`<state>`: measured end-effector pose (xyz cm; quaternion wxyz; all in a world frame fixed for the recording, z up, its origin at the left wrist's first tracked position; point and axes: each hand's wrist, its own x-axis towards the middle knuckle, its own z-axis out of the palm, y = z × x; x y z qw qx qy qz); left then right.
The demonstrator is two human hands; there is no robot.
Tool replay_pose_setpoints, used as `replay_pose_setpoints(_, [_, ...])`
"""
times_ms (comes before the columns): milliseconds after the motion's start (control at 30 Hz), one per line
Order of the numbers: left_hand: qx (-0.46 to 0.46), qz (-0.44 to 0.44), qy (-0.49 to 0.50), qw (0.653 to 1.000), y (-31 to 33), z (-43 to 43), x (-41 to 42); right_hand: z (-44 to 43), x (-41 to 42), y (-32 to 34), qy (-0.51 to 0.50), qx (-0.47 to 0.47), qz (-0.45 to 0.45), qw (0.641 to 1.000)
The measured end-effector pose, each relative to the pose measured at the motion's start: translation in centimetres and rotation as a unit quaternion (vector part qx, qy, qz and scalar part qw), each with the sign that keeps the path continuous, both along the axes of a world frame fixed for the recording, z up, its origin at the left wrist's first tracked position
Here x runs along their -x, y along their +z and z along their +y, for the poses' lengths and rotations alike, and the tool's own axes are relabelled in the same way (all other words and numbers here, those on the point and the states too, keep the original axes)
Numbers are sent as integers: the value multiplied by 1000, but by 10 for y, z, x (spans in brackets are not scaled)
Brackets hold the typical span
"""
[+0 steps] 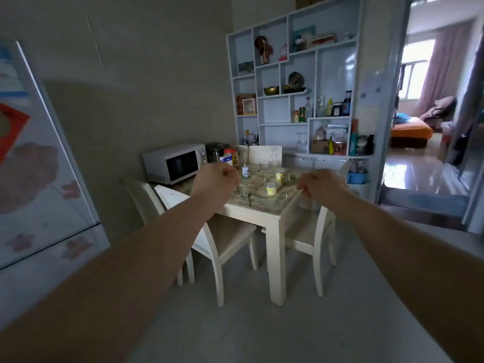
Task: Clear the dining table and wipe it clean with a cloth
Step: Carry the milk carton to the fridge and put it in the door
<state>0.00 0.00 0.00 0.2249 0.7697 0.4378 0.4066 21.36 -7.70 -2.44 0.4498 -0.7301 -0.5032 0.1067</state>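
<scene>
1. Cloth is showing in neither hand. The left hand (217, 179) and the right hand (322, 183) are hanging out ahead on straight arms, backs up. Their fingers are curling loosely under and gripping nothing I can see.
2. The dining table (262, 213) is lying straight ahead, beyond both hands, with its near corner pointing back between them. Judging by the floor in between, the hands are hanging well short of it and only overlapping it in the view.
3. The table is sitting corner-on, so I cannot tell which way its long axis is running.
4. The left hand is lining up with a small glass (243, 191) and a little bottle (245, 172) on the left side of the top, so it looks the nearer one for those.
5. The right hand is lining up with the right edge and a greenish glass bowl (288, 179).
6. Between the hands two yellow cups (271, 189) are standing, and a clear bowl (265, 165) is sitting farther back.
7. The bottle is wearing a white label with blue marks that are too small to read. The jars (231, 157) by the microwave (175, 163) at the far left are also carrying labels, and I cannot read those either.
8. Pale chairs (209, 226) are tucking in at the near sides. A white shelf unit (272, 108) is standing behind the table, and a flowered fridge (34, 166) is filling the left.
</scene>
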Motion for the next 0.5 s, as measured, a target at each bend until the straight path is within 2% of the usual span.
replay_pose_setpoints(100, [24, 36, 15, 999, -14, 28, -31, 28, -39, -14, -12, 31, -16, 999])
replay_pose_setpoints(367, [57, 99, 65, 991, -42, 117, -112, 117, -129, -42, 59, 78, -5, 995])
replay_pose_setpoints(500, [72, 128, 91, 985, -54, 143, -136, 150, -155, -52, 86, 77, 34, 993])
